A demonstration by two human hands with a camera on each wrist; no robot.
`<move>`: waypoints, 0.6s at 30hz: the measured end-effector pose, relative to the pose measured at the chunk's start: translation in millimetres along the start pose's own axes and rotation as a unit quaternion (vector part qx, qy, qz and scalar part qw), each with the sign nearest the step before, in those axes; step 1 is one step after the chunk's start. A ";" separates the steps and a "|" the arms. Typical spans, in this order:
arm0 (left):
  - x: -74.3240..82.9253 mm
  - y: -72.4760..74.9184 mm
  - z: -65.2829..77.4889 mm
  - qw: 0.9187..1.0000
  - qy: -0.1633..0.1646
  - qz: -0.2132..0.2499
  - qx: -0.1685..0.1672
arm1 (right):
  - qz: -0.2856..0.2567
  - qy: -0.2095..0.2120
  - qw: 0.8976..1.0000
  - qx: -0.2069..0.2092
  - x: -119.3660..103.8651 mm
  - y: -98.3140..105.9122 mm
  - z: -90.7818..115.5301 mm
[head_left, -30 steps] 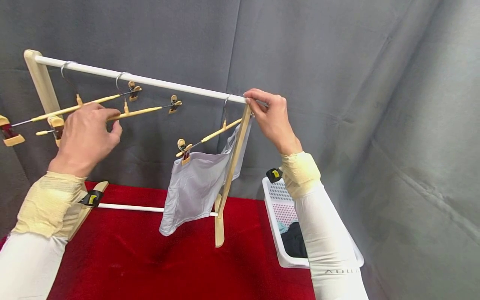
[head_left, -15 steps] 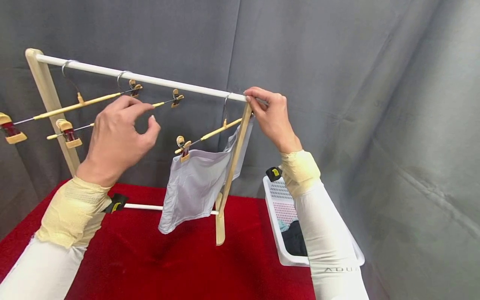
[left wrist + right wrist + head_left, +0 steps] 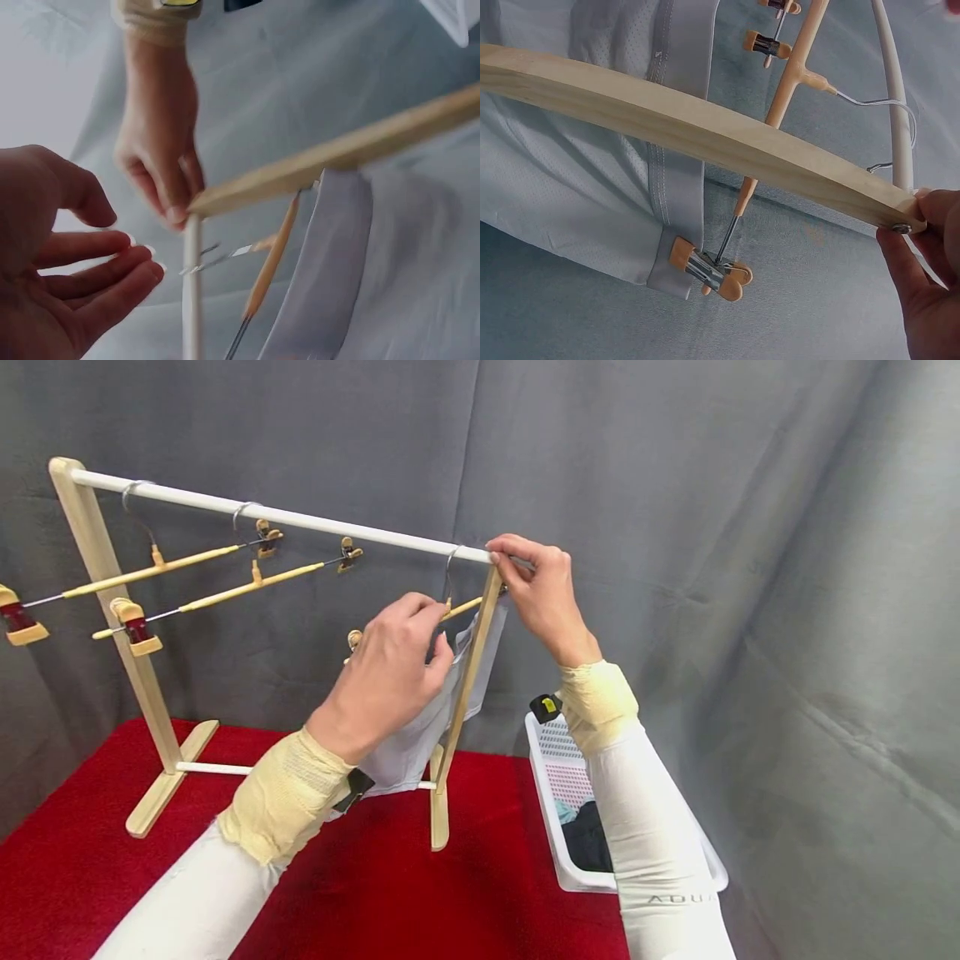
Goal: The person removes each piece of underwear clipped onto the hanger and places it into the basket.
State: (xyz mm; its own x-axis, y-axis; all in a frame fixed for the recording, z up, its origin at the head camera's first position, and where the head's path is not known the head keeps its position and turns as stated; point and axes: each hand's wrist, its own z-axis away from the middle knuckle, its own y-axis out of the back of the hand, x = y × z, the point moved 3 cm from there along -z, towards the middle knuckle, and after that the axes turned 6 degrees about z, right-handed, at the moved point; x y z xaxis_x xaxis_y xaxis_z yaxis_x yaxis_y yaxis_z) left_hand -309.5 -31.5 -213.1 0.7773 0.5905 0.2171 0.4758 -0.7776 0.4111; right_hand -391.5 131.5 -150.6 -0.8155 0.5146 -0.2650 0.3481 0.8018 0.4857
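Note:
In the head view my right hand (image 3: 542,597) pinches the right top corner of a small clothes rack (image 3: 300,521) of pale wood and white rods. The right wrist view shows that thumb and fingers at the end of the wooden post (image 3: 802,165). My left hand (image 3: 390,672) is raised in front of the nearest clip hanger (image 3: 461,609), its loosely bent fingers holding nothing. From this hanger, hooked on the top rod, hang light grey shorts (image 3: 615,161) by the waistband, partly hidden behind the left hand. A clip (image 3: 709,270) grips one waistband end.
Two bare clip hangers, one farther left (image 3: 150,573) and one nearer the middle (image 3: 255,587), hang from the same rod. A white basket (image 3: 551,839) with dark and light blue cloth stands right on the red cloth (image 3: 420,902). Grey curtain (image 3: 675,485) closes off the back.
My left hand has moved right, from beside the middle hanger to in front of the hanger with the shorts. The right hand stays on the rack's corner.

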 end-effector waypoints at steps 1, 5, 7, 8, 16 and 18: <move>-1.1 -6.0 -1.2 1.000 0.006 0.001 -0.004 | 0.001 0.000 1.000 0.000 -0.2 -0.2 0.1; -12.1 -24.7 -5.6 0.999 0.032 -0.005 -0.019 | 0.000 0.001 1.000 0.002 -1.1 -1.5 0.5; -19.6 -31.4 -6.3 0.999 0.043 -0.015 -0.025 | 0.000 0.002 1.000 0.004 -1.3 -2.3 1.0; -23.1 -34.0 -6.2 0.998 0.048 -0.020 -0.027 | 0.001 0.002 1.000 0.005 -1.8 -2.8 1.3; -42.2 -34.1 -11.7 0.995 0.075 -0.057 -0.022 | 0.002 0.006 1.000 0.000 -10.1 -5.6 1.8; -48.7 -32.0 -13.8 0.994 0.084 -0.061 -0.024 | 0.004 0.006 1.000 0.004 -12.0 -6.9 2.1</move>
State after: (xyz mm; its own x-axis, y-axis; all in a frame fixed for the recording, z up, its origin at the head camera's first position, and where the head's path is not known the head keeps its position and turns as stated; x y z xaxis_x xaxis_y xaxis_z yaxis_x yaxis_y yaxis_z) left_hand -368.3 -32.4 -224.6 0.6325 0.7114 0.3064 0.5402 -0.6886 0.4838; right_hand -383.1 120.5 -152.5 -0.8188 0.5163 -0.2509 0.3573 0.8005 0.4812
